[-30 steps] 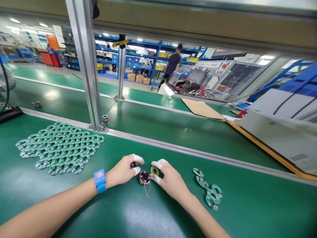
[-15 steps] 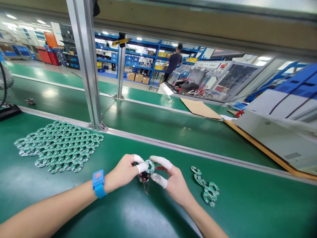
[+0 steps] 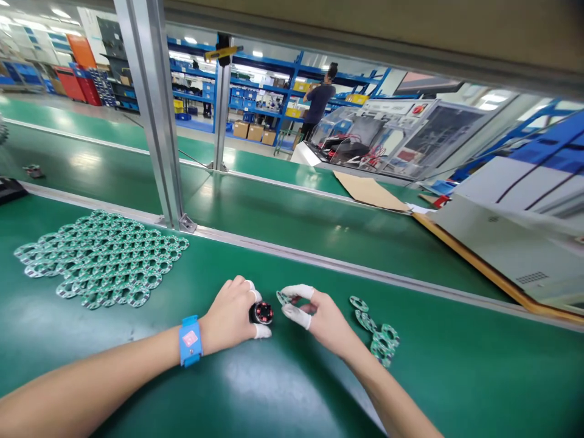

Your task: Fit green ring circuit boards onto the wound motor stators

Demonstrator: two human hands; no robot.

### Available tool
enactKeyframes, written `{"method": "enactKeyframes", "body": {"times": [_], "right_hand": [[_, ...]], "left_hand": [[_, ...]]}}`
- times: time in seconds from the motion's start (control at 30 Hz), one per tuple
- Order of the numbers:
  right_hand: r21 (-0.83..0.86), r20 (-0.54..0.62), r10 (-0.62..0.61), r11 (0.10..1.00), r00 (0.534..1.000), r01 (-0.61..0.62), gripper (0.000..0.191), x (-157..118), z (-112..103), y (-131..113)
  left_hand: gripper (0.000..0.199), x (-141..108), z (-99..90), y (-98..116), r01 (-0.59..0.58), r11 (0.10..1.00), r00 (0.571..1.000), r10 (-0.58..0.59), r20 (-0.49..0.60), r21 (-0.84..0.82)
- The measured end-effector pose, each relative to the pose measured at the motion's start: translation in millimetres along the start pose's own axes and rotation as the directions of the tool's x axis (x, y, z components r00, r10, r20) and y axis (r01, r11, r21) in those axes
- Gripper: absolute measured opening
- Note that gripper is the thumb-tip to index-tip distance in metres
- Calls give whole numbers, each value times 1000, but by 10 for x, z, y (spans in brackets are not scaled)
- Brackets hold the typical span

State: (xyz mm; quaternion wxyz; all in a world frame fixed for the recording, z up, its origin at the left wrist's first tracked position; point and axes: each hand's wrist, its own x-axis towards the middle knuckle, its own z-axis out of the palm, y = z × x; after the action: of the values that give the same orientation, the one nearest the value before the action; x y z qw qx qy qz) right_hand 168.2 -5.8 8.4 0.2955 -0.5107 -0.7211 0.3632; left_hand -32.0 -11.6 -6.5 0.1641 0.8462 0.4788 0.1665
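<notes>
My left hand (image 3: 235, 310), with white finger cots and a blue wrist strap (image 3: 190, 340), grips a small round motor stator (image 3: 263, 312) with red-and-black windings facing up. Just to its right, my right hand (image 3: 314, 310) pinches a ring-shaped green circuit board (image 3: 283, 298) between thumb and fingers, tilted and apart from the stator. Several more ring boards (image 3: 383, 340) lie in a loose cluster on the green bench right of my right hand. Off to the left, a large sheet of joined ring boards (image 3: 109, 255) lies flat.
An aluminium post (image 3: 152, 115) rises from the metal rail (image 3: 274, 250) behind my hands. A grey metal cabinet (image 3: 511, 243) stands on the right. Brown cardboard (image 3: 369, 191) lies beyond the rail. A person (image 3: 319, 100) stands by blue shelving in the background.
The ring board has passed from my left fingers to my right hand, away from the stator. My left hand has turned and now wraps around the stator. The view has shifted slightly.
</notes>
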Motion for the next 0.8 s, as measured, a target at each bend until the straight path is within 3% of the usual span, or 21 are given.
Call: {"method": "enactKeyframes", "body": {"times": [0.13,0.33,0.53,0.63,0.8], "right_hand": [[33,105,-47,999,993,44,26,-21,127,-45],[-319,48,-210,923,977,214,28,-77,249,-37],[-559,68,-261,789,963,253,29,-124,276,-22],[-584,62,-250,776,966,238,29,-136,296,-23],[-427,62,-234,873,970,237,36,-110,283,-48]], "left_hand": [[39,17,40,-35,-9,1000,1000,9,-1,6],[35,35,12,-31,-7,1000,1000,8,10,-20],[35,37,36,-59,-13,999,1000,13,7,-31],[34,40,25,-53,-7,999,1000,8,19,-36],[32,40,7,-28,-8,1000,999,9,43,-23]]}}
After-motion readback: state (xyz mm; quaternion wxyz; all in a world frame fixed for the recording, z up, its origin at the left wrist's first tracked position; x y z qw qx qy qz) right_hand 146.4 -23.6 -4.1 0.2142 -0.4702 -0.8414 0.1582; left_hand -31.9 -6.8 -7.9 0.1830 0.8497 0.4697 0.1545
